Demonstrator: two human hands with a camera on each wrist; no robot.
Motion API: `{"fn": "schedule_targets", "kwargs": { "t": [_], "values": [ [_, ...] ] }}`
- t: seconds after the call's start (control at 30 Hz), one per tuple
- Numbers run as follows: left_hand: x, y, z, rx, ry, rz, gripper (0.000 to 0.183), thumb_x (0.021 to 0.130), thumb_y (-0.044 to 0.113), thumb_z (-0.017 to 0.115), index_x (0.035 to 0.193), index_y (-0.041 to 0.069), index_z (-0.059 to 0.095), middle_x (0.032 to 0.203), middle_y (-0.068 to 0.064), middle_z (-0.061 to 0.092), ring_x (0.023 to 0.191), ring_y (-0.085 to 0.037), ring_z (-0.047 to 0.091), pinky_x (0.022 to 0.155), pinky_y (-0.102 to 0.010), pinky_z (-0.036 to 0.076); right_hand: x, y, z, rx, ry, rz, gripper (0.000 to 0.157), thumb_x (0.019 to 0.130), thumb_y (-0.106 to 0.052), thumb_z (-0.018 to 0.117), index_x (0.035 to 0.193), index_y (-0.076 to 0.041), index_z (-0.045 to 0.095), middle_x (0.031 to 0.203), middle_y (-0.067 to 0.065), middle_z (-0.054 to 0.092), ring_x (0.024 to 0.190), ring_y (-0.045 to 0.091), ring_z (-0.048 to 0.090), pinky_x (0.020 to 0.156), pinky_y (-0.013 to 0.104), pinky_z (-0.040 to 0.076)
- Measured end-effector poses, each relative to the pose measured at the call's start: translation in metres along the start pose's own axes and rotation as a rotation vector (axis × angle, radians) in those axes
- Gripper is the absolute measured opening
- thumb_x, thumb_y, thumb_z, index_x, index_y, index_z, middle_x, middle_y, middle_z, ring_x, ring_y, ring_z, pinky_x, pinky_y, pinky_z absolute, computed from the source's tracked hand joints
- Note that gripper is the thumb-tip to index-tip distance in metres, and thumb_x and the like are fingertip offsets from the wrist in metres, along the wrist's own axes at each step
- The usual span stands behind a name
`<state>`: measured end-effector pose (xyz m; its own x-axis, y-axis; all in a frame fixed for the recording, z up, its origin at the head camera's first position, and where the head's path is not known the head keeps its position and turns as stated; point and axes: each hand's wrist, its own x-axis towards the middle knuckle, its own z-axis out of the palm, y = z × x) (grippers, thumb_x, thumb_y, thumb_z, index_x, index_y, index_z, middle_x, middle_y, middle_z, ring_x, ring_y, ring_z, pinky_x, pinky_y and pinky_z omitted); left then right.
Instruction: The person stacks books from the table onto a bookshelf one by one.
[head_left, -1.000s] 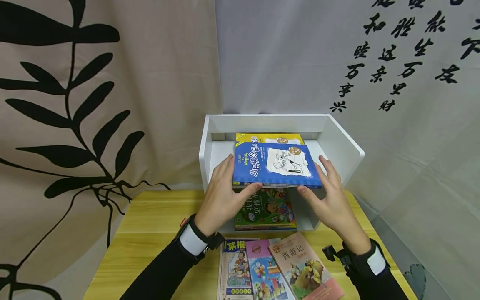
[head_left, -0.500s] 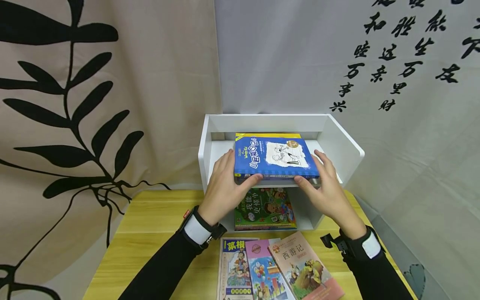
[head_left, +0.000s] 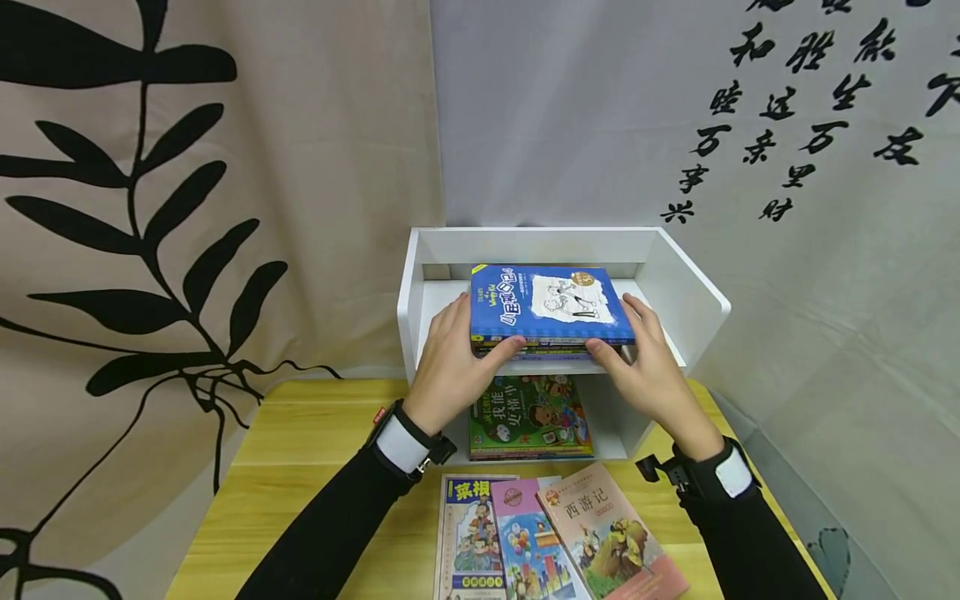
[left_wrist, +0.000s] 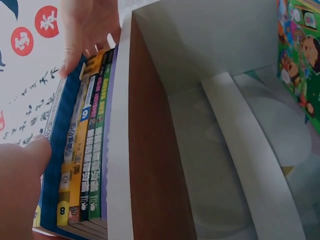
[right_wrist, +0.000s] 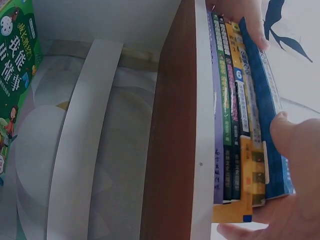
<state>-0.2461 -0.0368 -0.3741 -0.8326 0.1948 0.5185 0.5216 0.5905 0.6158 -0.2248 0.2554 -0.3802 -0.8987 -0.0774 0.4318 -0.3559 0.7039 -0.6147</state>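
Note:
A blue comic book [head_left: 577,298] lies flat on top of a stack of books [left_wrist: 95,150] on the upper shelf of a small white bookshelf [head_left: 690,308]. My left hand [head_left: 447,367] holds its left end, thumb on the spine edge and fingers along the side. My right hand [head_left: 658,379] grips the right end the same way. Both wrist views show the stacked spines, orange, black, green and purple, under the blue one [right_wrist: 265,125]. The far ends of the fingers are partly hidden beside the books.
On the lower shelf lies a pile topped by a green book [head_left: 532,417]. In front, on the wooden table [head_left: 322,450], are a comic with a blue title [head_left: 474,533], a pink-and-blue book [head_left: 528,533] and a peach-coloured book [head_left: 607,533]. Printed curtains hang behind.
Both hands have moved the blue book back and slightly leftward onto the stack, covering the yellow book that showed behind it. The front edges of the books beneath now show.

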Motion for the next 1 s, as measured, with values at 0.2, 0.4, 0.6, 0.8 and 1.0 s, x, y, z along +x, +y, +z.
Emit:
{"fn": "schedule_targets", "kwargs": {
  "t": [0.2,0.4,0.6,0.8,1.0],
  "values": [
    [0.004,-0.002,0.002,0.001,0.001,-0.003,0.093,0.092,0.069,0.065,0.162,0.014,0.039,0.161,-0.011,0.050,0.152,-0.036,0.037,0.121,-0.064,0.032,0.005,0.001,0.001,0.014,-0.012,0.028,0.092,0.101,-0.046,0.066,0.169,-0.005,0.020,0.175,0.022,0.015,0.156,0.052,0.022,0.117,0.079,0.027],
    [0.007,-0.002,0.003,0.003,-0.008,-0.024,0.096,0.091,0.071,0.063,0.163,0.013,0.038,0.163,-0.012,0.048,0.152,-0.035,0.037,0.122,-0.062,0.033,0.008,0.003,0.002,0.011,-0.001,0.021,0.089,0.101,-0.045,0.066,0.167,-0.003,0.024,0.174,0.024,0.017,0.154,0.054,0.025,0.115,0.078,0.031],
    [0.011,-0.004,0.005,0.011,-0.011,-0.014,0.095,0.091,0.071,0.064,0.161,0.011,0.041,0.161,-0.012,0.050,0.151,-0.035,0.038,0.122,-0.061,0.032,0.011,0.003,0.002,0.015,-0.003,0.025,0.089,0.102,-0.045,0.065,0.166,0.000,0.024,0.174,0.025,0.018,0.153,0.054,0.027,0.115,0.078,0.031],
    [0.014,-0.006,0.006,0.019,-0.016,-0.023,0.090,0.091,0.071,0.065,0.157,0.013,0.044,0.157,-0.011,0.053,0.148,-0.033,0.041,0.120,-0.059,0.035,0.014,0.004,0.002,0.016,-0.005,0.028,0.088,0.102,-0.045,0.065,0.166,-0.001,0.025,0.173,0.024,0.020,0.153,0.054,0.027,0.116,0.079,0.029],
    [0.015,-0.006,0.006,0.019,-0.015,-0.023,0.087,0.091,0.071,0.064,0.154,0.014,0.047,0.154,-0.009,0.055,0.146,-0.032,0.043,0.119,-0.057,0.036,0.016,0.004,0.002,0.017,-0.004,0.025,0.086,0.102,-0.045,0.066,0.166,-0.002,0.028,0.172,0.026,0.024,0.152,0.053,0.030,0.116,0.079,0.029]
  ]
}}
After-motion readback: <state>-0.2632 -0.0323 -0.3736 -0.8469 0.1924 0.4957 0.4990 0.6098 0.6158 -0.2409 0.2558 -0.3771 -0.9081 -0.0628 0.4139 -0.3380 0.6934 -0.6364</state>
